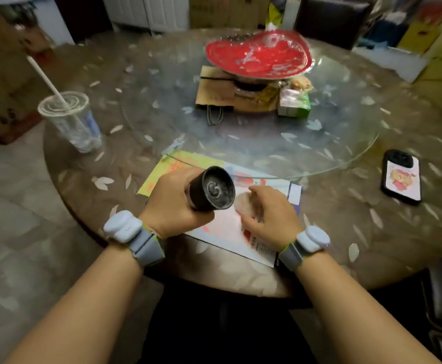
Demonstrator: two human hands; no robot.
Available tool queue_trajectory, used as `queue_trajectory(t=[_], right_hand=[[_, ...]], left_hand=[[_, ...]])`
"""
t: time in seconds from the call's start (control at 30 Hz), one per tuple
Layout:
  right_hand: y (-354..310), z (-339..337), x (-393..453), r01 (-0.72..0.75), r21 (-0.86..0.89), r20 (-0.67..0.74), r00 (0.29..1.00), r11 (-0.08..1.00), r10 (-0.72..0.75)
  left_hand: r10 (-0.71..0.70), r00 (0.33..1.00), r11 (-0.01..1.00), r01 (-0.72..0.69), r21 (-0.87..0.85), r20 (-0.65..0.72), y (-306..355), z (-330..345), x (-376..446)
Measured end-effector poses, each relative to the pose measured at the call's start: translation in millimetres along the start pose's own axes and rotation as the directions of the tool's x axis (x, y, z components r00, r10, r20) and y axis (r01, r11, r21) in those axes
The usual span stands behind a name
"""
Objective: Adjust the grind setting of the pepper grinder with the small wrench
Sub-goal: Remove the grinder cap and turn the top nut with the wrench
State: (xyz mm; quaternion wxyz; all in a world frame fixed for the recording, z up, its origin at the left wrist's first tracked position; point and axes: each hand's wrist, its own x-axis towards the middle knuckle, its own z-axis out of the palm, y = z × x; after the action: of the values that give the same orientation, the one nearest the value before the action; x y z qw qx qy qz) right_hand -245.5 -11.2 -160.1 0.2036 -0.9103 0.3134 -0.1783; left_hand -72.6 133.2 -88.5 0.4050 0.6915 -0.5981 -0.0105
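Left hand (174, 203) fingers curled round pepper grinder (210, 189), held tipped, dusty underside facing camera. Right hand (269, 215) just beside it, fingers loosely curled over a pale round object (243, 204); grip unclear. Small wrench (173, 146) lies beyond the fingertips, on table (319, 206), by the glass turntable's edge (345, 164).

Dim, warm indoor light. Whole frame soft with motion blur; red dish (258, 55) and background clutter smeared. Pale glare patches on the glass turntable (345, 143). Wide-angle bowing at edges; corners darkened, lower right nearly black.
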Motion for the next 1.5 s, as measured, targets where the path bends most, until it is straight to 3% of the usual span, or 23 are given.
queue_trajectory(t=[0.27, 0.43, 0.53, 0.63, 0.77, 0.93, 1.07, 1.23, 1.5], right_hand=[[1.5, -2.7, -8.2, 0.008, 0.012, -0.020, 1.000, 1.000, -0.008], [-13.6, -4.2, -1.9, -0.005, 0.121, -0.099, 0.995, 0.993, 0.017], [-40.1, -10.0, 23.7, 0.097, 0.085, -0.164, 0.983, 0.992, -0.082], [-68.3, -9.2, 65.6, 0.209, -0.040, -0.056, 0.976, 0.977, -0.211], [-95.9, 7.3, 115.7, 0.273, -0.143, 0.092, 0.961, 0.951, -0.262], [-110.3, 47.7, 158.4, 0.289, -0.181, 0.278, 0.932, 0.940, -0.233], [-109.9, 74.7, 176.6, 0.326, -0.273, 0.433, 0.882, 0.905, -0.187], [-101.9, 94.1, 177.6, 0.374, -0.325, 0.201, 0.925, 0.869, -0.323], [-104.6, 85.4, 163.5, 0.380, -0.168, -0.042, 0.919, 0.909, -0.392]], left_hand=[[-0.157, 0.957, 0.987, 0.160, -0.007, -0.243, 5.0, 2.2, -11.3], [-0.176, 0.959, 0.982, 0.186, 0.025, -0.222, 9.8, 3.6, -11.1], [-0.263, 0.923, 0.964, 0.241, -0.110, -0.282, 2.3, 3.0, -10.6], [-0.368, 0.849, 0.922, 0.280, -0.267, -0.379, -5.5, -3.8, -7.2], [-0.422, 0.779, 0.892, 0.265, -0.366, -0.464, -16.7, -6.8, -2.8], [-0.364, 0.789, 0.916, 0.208, -0.343, -0.495, -35.7, -6.3, -9.6], [-0.291, 0.834, 0.948, 0.183, -0.262, -0.469, -37.8, -9.8, -12.9], [-0.334, 0.817, 0.925, 0.187, -0.332, -0.471, -44.2, -18.2, -14.1], [-0.359, 0.814, 0.908, 0.192, -0.371, -0.457, -45.6, -20.5, -14.6]])
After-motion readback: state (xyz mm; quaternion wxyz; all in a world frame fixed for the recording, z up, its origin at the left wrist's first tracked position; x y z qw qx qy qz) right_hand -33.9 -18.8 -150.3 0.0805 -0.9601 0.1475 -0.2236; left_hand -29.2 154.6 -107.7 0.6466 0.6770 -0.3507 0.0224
